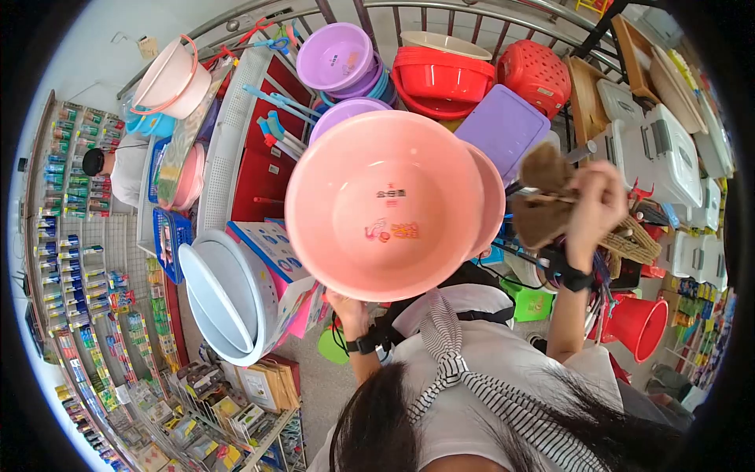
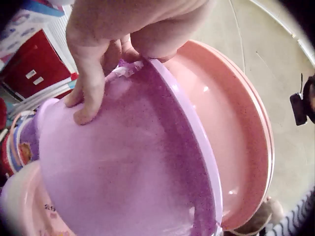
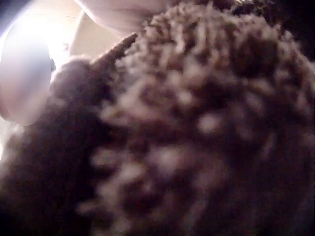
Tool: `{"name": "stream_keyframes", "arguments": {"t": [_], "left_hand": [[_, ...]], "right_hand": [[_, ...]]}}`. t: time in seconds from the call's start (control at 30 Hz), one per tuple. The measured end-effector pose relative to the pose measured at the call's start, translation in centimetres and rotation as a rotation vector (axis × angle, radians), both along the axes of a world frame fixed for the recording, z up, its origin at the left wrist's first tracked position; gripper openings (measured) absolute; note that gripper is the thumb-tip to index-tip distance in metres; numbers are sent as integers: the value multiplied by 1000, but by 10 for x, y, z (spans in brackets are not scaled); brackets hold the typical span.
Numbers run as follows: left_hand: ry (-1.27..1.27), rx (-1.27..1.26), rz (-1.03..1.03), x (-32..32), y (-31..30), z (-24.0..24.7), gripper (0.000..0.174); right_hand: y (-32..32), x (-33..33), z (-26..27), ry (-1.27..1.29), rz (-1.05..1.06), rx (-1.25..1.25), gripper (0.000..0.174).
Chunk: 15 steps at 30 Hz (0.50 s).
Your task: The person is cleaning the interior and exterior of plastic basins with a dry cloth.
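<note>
My left hand (image 1: pixel 350 313) grips stacked plastic basins by their rims in front of my body. On top is a wide pink basin (image 1: pixel 385 197) with printed writing on its inner bottom. In the left wrist view, fingers press on the wall of a purple basin (image 2: pixel 123 162) lying against the pink one. My right hand (image 1: pixel 599 200), raised to the right of the basins, holds a brown shaggy cloth (image 1: pixel 543 212). That cloth's thick pile (image 3: pixel 197 128) fills most of the right wrist view, dark and blurred.
Purple basins (image 1: pixel 334 57) and red basins (image 1: pixel 440 75) are piled ahead by a railing. At left stands a pale blue tub (image 1: pixel 224 295). White storage boxes (image 1: pixel 664 153) and a red bucket (image 1: pixel 641 326) are on the right. A goods rack (image 1: pixel 79 259) lines the far left.
</note>
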State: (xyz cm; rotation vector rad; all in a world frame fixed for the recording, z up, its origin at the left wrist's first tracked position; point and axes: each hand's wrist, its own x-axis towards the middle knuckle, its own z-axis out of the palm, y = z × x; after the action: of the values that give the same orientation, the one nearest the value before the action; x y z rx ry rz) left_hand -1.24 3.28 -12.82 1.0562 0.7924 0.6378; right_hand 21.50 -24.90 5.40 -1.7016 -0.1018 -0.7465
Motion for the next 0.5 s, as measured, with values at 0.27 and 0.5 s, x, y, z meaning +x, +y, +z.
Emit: {"name": "stream_keyframes", "arguments": {"t": [0.27,0.5], "left_hand": [[19,32,301,-30,7,13,43],[1,127,308,-54,17,-4,51]], "right_hand": [[74,19,-153,422,358,-150,12],[111,-3,-120,949,949,255,36]]}}
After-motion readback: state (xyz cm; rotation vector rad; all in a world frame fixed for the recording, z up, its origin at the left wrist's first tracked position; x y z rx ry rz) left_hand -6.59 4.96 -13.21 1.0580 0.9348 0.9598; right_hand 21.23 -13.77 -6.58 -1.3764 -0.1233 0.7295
